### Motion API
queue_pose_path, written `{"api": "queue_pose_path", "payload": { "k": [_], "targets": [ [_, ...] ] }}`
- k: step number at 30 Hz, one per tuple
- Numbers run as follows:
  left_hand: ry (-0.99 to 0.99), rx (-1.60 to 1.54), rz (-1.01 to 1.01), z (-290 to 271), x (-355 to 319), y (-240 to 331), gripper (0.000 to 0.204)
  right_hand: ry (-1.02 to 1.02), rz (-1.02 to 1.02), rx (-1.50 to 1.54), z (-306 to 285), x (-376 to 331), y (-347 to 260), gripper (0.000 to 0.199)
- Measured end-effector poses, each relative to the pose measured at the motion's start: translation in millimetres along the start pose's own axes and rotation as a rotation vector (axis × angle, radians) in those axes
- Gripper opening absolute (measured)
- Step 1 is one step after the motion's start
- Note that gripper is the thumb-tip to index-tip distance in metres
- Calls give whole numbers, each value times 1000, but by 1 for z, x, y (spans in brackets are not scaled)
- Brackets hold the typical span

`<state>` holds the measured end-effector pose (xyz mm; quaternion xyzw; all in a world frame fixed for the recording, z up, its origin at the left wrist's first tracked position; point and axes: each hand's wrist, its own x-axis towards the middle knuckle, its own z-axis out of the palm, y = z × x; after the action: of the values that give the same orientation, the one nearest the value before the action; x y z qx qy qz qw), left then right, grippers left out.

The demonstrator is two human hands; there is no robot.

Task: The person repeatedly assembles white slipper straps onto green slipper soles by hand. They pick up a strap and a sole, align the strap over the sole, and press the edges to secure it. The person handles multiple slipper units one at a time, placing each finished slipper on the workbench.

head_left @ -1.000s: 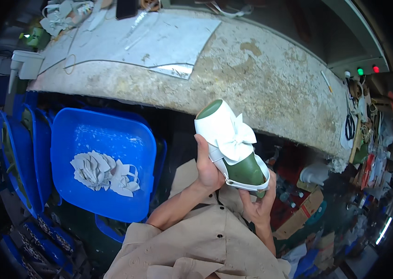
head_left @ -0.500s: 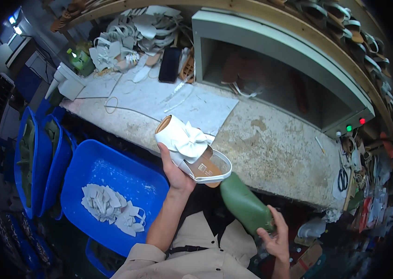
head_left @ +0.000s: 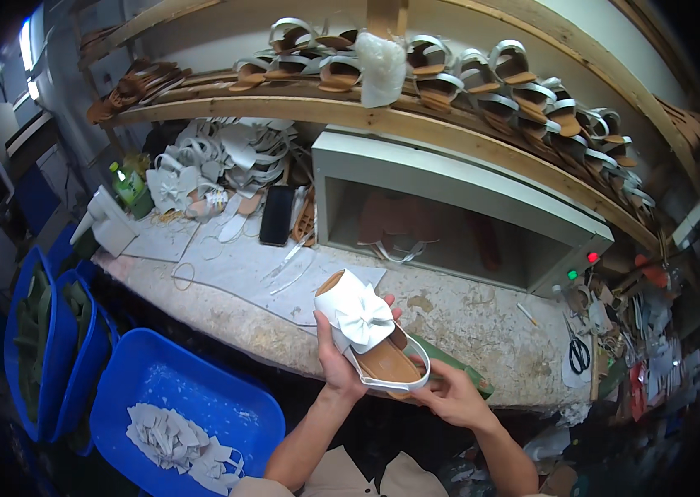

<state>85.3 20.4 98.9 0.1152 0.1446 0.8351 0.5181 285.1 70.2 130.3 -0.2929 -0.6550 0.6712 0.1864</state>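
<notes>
A white sandal (head_left: 361, 313) with a large bow and a tan insole rests in my left hand (head_left: 338, 362), whose fingers wrap around its side and underside. At the sandal's heel end, my right hand (head_left: 459, 400) pinches the edge near the white back strap. The toe points away to the upper left. Behind the sandal and my right hand, a green shoe last (head_left: 439, 351) lies at the front edge of the worn workbench (head_left: 238, 302), partly hidden by them.
A grey box-shaped machine (head_left: 466, 178) with lit buttons stands on the bench. A phone (head_left: 276, 215) and piled white sandal uppers (head_left: 242, 153) lie left of it. Sandals line the wooden rack (head_left: 284, 108) above. A blue tub (head_left: 209, 377) holds white pieces; scissors (head_left: 579, 354) lie right.
My right hand has put the green last down on the bench and come to the sandal's heel. The sandal sits lower and further right in the view, which has tilted up to the rack.
</notes>
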Motion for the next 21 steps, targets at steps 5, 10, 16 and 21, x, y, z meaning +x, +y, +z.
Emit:
{"api": "queue_pose_path", "payload": {
  "k": [5,10,16,21],
  "targets": [
    [-94,122,59,4,9,18,104,76,-31,90,-31,27,-40,36],
    [-76,1421,508,-60,11,34,63,414,-470,88,-98,56,-133,37],
    [1,1852,673,-82,8,32,45,506,-872,-122,-123,78,-256,26],
    [22,1854,682,-87,11,35,47,385,-943,-70,-102,150,-380,37]
  ]
}}
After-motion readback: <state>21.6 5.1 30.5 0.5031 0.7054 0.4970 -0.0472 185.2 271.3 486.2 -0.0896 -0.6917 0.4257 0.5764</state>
